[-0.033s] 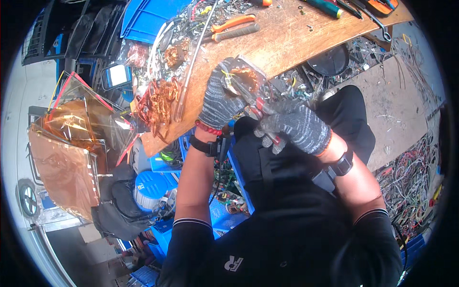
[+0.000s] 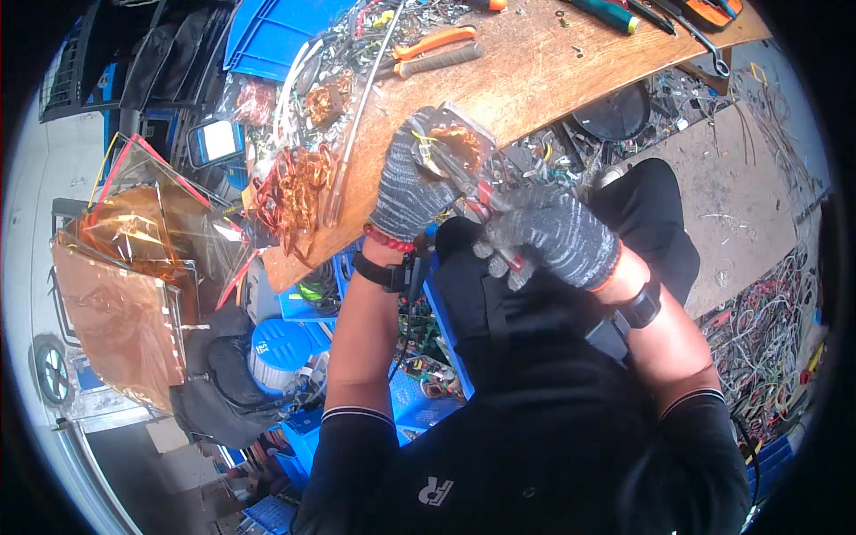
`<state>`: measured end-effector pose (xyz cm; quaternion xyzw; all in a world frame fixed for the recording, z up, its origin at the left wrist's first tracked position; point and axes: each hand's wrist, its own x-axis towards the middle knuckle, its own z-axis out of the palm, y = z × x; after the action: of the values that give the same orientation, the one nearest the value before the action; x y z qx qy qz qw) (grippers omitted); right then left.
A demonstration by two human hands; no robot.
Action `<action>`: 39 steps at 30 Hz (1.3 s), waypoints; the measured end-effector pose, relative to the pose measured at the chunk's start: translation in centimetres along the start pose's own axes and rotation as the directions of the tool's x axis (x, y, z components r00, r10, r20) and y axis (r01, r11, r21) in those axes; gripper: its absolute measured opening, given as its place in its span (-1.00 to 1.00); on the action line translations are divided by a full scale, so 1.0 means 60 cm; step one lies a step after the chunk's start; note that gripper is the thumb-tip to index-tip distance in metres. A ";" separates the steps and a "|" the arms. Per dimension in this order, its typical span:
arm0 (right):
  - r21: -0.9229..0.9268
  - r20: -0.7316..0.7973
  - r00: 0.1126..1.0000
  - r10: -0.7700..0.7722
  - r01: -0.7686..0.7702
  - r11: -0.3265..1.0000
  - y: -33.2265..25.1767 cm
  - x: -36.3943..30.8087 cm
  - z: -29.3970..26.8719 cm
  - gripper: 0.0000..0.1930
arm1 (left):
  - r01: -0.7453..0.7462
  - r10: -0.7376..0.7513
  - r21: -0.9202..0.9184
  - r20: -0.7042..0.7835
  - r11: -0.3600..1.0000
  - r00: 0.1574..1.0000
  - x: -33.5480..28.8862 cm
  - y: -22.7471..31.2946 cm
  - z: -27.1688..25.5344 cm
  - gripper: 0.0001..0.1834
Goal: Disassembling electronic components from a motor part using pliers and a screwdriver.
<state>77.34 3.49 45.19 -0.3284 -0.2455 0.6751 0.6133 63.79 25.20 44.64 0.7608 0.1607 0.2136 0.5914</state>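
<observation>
Both hands wear grey knitted gloves. My left hand [image 2: 406, 183] is closed around a part with a squarish pale plate and copper-coloured windings [image 2: 458, 135], held just off the workbench's near edge. Red-handled pliers [image 2: 484, 198] are gripped in my right hand [image 2: 562, 239], their jaws pointing up and left against the part. Exactly what the jaws bite on is hidden by the left fingers. Left of my left hand, a heap of loose copper wire [image 2: 299, 192] lies on the wooden workbench [image 2: 526, 85].
Orange-and-grey-handled pliers [image 2: 437, 53] and a long thin rod [image 2: 361, 116] lie on the bench among scraps. A blue tray [image 2: 281, 36] stands at the far left. Tangled wires [image 2: 758, 330] cover the floor at right; a blue-lidded tub [image 2: 281, 346] is below left.
</observation>
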 end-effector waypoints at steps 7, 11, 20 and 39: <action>0.239 -0.035 0.999 0.021 -0.012 0.971 -0.015 -0.015 0.015 -0.83 | -0.174 0.172 0.249 0.029 0.953 0.985 -0.002 0.009 0.008 -0.10; -0.371 -0.128 0.957 -0.259 0.196 0.908 0.002 0.003 0.031 -0.79 | -0.215 0.219 0.328 0.025 0.920 0.975 -0.002 0.007 0.011 -0.10; 0.249 -0.071 0.984 0.164 -0.142 0.958 0.006 0.011 0.025 -0.70 | -0.097 0.097 -0.012 -0.022 0.995 0.995 0.000 0.015 0.019 -0.34; -0.223 -0.033 0.962 -0.272 0.259 0.940 0.099 0.056 0.012 -0.72 | -0.085 0.098 0.123 -0.107 0.989 0.989 -0.003 -0.007 0.011 -0.10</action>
<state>72.72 6.11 40.83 -0.3784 -0.3403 0.5446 0.6666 63.97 24.64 44.08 0.7879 0.1710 0.2733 0.5247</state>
